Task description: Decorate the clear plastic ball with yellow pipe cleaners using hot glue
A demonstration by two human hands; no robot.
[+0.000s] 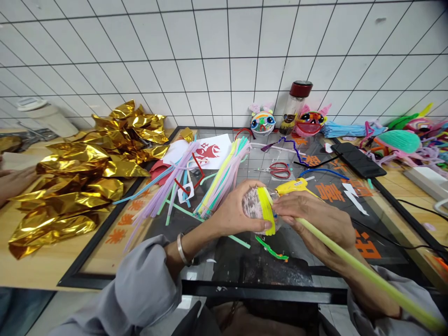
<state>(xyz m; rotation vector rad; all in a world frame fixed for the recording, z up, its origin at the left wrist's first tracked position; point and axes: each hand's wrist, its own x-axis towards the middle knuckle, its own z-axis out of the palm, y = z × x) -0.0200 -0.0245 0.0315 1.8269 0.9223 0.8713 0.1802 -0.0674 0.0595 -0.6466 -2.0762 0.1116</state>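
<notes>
My left hand [229,210] is wrapped around a clear rounded plastic piece [249,203], with its thumb along the lower side. Several bright yellow pipe-cleaner strips [266,212] lie side by side on that piece. Pinched in my right hand [317,219] is a long pale yellow pipe cleaner [353,259], its near end at the piece and its tail running to the lower right. Just behind my right hand lies a yellow hot glue gun [292,185]. Below the piece, a short green pipe-cleaner strip [271,248] rests on the dark glass-topped board [231,273].
Bundles of pastel pipe cleaners [224,179] and crumpled gold foil [84,163] spread to the left. Red-handled scissors [279,170] lie ahead. Two decorated animal heads [262,122] flank a bottle [294,109] by the wall. A phone [359,158] sits right; another person's hand [16,184] shows far left.
</notes>
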